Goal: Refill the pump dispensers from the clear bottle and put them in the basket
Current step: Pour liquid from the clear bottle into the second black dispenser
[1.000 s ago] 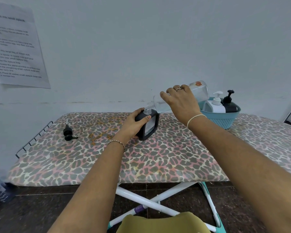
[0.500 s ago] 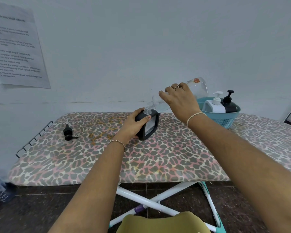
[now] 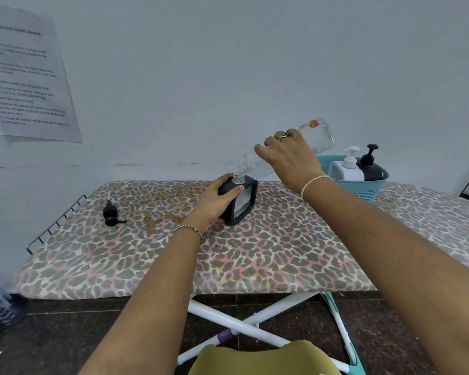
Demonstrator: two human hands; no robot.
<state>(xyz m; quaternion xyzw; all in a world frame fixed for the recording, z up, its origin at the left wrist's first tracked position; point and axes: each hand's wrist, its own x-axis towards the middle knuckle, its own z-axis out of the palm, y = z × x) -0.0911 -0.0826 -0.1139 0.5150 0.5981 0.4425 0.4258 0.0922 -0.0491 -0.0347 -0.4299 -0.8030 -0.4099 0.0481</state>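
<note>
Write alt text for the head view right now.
The right hand tips the clear bottle mouth-down into an open black dispenser steadied by the left hand. Two pump dispensers stand in the teal basket; a loose pump lies left.
</note>
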